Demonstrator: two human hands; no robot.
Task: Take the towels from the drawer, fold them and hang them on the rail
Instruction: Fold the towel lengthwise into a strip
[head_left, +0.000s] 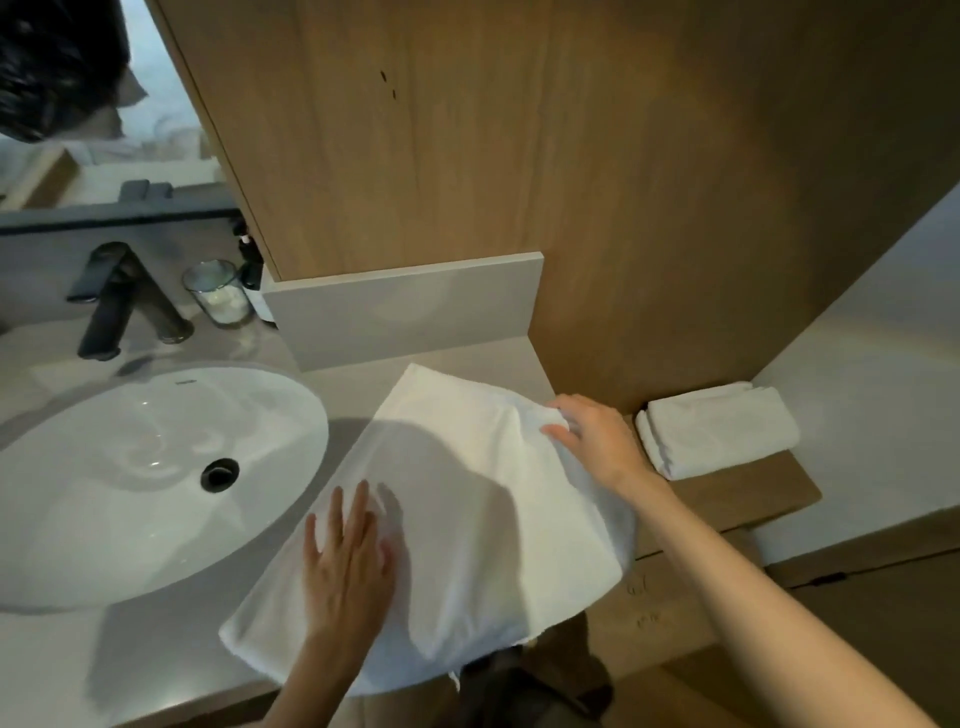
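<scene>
Your left hand (345, 566) presses flat on the white towel (467, 499) spread over the tabletop (156, 670); your right hand (592, 441) pinches its far edge (folded towel (719, 428) lies nearby).

The left hand (348, 566) lies palm down, its fingers straight and slightly spread, pointing to 12 o'clock; its forearm enters from 6 o'clock. The right hand (592, 441) reaches toward 10 o'clock on a bare forearm from 4 o'clock, its thumb and fingers pinching the towel (467, 467).
</scene>
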